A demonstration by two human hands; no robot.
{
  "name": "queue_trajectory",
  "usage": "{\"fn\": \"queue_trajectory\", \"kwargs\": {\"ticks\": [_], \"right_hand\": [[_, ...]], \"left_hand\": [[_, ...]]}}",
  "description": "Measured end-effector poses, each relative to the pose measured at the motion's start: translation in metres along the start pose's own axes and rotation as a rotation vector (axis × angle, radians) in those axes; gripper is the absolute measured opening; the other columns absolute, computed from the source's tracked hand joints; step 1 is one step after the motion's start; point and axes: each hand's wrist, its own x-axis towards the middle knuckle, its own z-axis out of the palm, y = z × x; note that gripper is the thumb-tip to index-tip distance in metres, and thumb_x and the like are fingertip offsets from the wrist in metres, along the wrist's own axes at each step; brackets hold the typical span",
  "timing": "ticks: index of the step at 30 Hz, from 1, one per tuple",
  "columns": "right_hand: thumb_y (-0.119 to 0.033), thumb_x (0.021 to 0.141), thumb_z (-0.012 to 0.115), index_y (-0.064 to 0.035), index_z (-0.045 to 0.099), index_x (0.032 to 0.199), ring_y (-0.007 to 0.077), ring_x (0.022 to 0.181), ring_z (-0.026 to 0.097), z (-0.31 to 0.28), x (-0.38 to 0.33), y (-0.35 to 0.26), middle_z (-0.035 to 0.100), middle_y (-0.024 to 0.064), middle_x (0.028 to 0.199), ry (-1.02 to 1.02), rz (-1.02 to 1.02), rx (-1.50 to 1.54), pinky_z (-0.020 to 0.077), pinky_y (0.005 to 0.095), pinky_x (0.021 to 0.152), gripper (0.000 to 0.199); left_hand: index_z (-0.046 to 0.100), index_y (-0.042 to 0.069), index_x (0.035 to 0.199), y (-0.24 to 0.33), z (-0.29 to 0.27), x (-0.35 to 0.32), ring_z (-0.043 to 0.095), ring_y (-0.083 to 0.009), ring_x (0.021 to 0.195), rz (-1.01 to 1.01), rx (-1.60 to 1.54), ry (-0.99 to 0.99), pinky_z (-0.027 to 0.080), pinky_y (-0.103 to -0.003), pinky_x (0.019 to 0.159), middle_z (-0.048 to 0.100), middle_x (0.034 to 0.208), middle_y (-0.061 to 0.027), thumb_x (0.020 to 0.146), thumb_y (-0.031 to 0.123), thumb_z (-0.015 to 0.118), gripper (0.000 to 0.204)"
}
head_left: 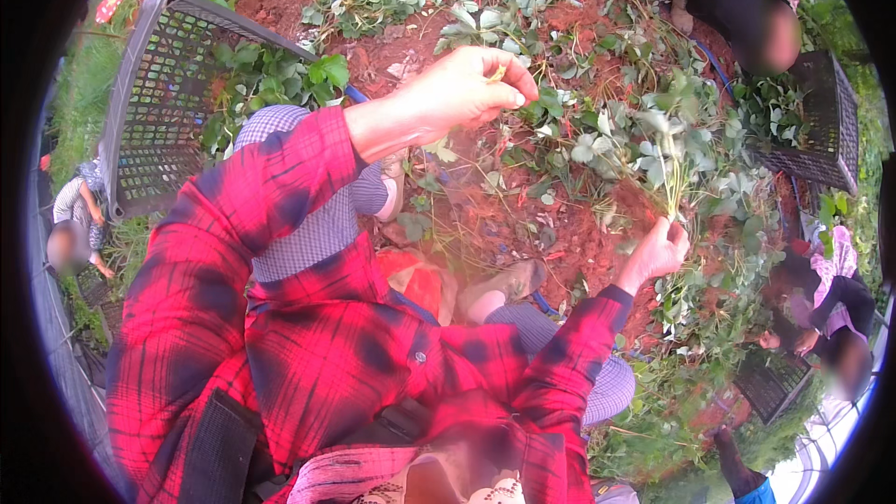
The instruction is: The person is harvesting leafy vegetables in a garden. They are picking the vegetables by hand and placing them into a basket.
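We noted the right hand (656, 252) gripped a plant (665, 154) by its stems, upright above the red soil (579, 233), evidently to steady it, while the left hand (462, 89) pinched a yellowish scrap (497, 74).

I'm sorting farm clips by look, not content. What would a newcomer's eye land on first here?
The red-and-black plaid sleeves fill the lower middle. Above them the left hand pinches a small yellowish bit, while the right hand grips a bunch of leafy green plants by the stems. A dark plastic crate stands tilted on the red soil at upper left.
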Motion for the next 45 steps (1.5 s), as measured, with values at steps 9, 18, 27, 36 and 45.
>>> {"fn": "queue_trajectory", "kwargs": {"ticks": [9, 18, 27, 36, 45], "right_hand": [[0.002, 0.074, 0.057, 0.0029, 0.057, 0.084, 0.0130, 0.063, 0.057, -0.095, 0.035, -0.119, 0.060, 0.0070, 0.075, 0.116, -0.197, 0.386, 0.0472, 0.0230, 0.057, 0.010], [-0.014, 0.074, 0.062, -0.0005, 0.057, 0.085, 0.0101, 0.048, 0.048, 0.086, -0.070, -0.006, 0.057, 0.0039, 0.063, -0.872, 0.631, 0.562, 0.0386, 0.0221, 0.042, 0.018], [-0.019, 0.073, 0.065, -0.0064, 0.058, 0.074, 0.0078, 0.041, 0.041, 0.081, -0.066, -0.013, 0.051, 0.0007, 0.055, -1.267, 0.854, 0.754, 0.0301, 0.0227, 0.036, 0.015], [-0.020, 0.073, 0.064, 0.0039, 0.062, 0.075, 0.0146, 0.057, 0.054, 0.088, -0.079, 0.026, 0.060, 0.0057, 0.066, -0.989, 0.105, -0.135, 0.0430, 0.0280, 0.057, 0.024], [-0.015, 0.077, 0.062, -0.0055, 0.060, 0.075, 0.0030, 0.051, 0.046, 0.013, -0.050, -0.098, 0.055, -0.0037, 0.063, -1.305, 0.426, 0.625, 0.0355, 0.0167, 0.046, 0.010]], "left_hand": [[0.058, 0.003, 0.088, 0.004, -0.010, -0.021, 0.037, -0.0027, 0.048, 0.094, -0.042, -0.027, 0.028, -0.018, 0.040, 0.051, 0.065, 0.0018, 0.077, 0.004, 0.053, 0.012], [0.059, 0.003, 0.087, -0.002, -0.007, -0.020, 0.040, -0.0017, 0.049, 0.136, 0.029, 0.001, 0.031, -0.017, 0.043, 0.054, 0.067, 0.0015, 0.075, 0.007, 0.055, 0.013], [0.059, 0.002, 0.084, -0.001, -0.014, -0.018, 0.047, -0.0053, 0.057, 0.176, 0.060, 0.022, 0.036, -0.020, 0.050, 0.059, 0.072, -0.0031, 0.073, 0.008, 0.056, 0.013], [0.060, 0.002, 0.081, -0.004, -0.007, 0.005, 0.051, -0.0067, 0.061, 0.202, 0.120, 0.009, 0.038, -0.021, 0.051, 0.060, 0.071, -0.0039, 0.072, 0.009, 0.056, 0.012], [0.063, 0.005, 0.081, -0.004, -0.010, -0.013, 0.055, -0.0157, 0.062, 0.542, 0.653, -0.027, 0.043, -0.029, 0.058, 0.058, 0.068, -0.0079, 0.067, 0.013, 0.058, 0.017]]}}
